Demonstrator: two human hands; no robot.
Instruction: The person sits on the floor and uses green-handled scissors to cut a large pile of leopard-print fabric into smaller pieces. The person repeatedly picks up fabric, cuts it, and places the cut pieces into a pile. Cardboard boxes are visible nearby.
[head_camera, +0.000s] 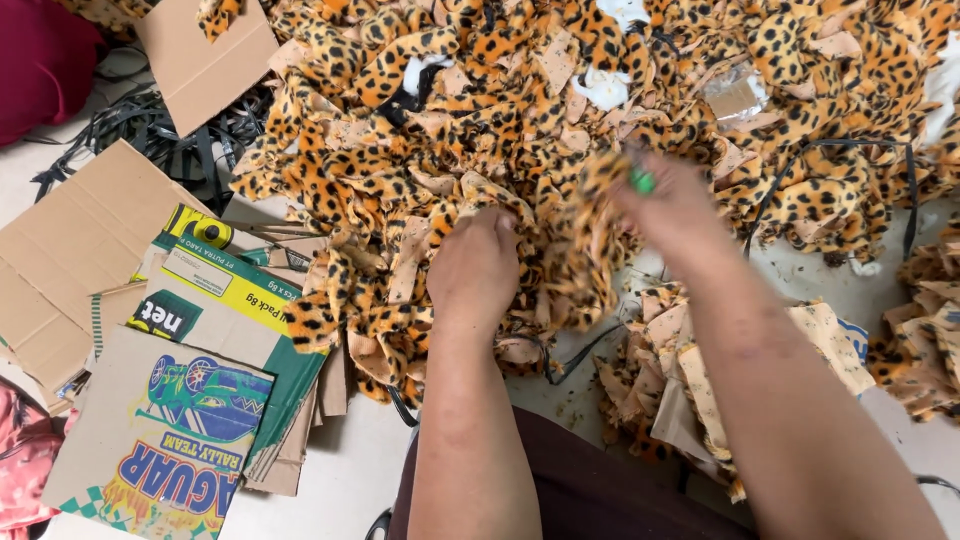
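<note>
Leopard-print fabric scraps (480, 130): lying heaped across the floor, filling twelve o'clock. Left hand (473, 268) is pressing closed into the heap at centre, gripping scraps. Right hand (668, 205), blurred, is closing on a hanging scrap (585, 245) and a small green object (641, 181). Pale floor (350, 470) is showing at six o'clock. Flattened cardboard boxes (180, 350) are lying at eight o'clock, black straps (150, 130) at ten, smaller scrap stack (680, 370) at four.

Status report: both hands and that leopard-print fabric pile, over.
Left hand buried in fabric pile. Right hand blurred, gripping fabric piece, green object. Flattened cardboard left.
</note>
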